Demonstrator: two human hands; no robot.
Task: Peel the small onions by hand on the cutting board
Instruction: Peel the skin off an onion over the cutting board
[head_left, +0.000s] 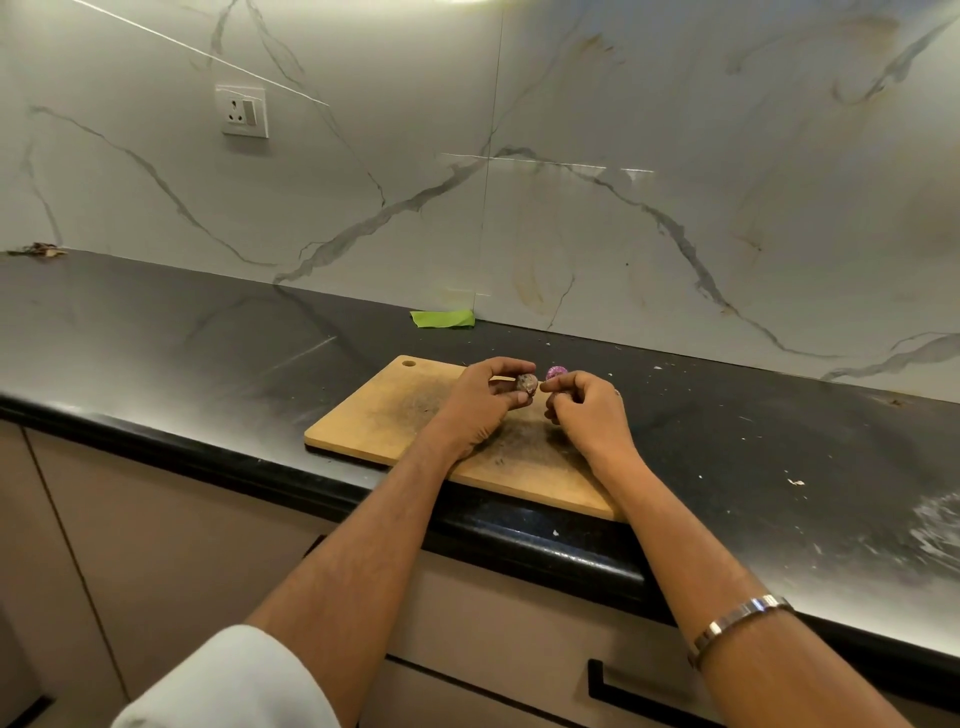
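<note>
A wooden cutting board (384, 415) lies on the black counter near its front edge. Above the board's far side my left hand (480, 402) grips a small brown-skinned onion (527, 383) between thumb and fingers. My right hand (584, 413) is just right of it, fingers curled, with thumb and forefinger tips close to the onion; whether they pinch its skin I cannot tell. A second small onion (557, 372), purple and glossy, lies just behind my right hand at the board's far edge.
The black counter (182, 338) runs along a marble wall. A green scrap (442, 318) lies at the wall behind the board. White flecks and smears dot the counter at right (795, 482). Drawers sit below the counter edge.
</note>
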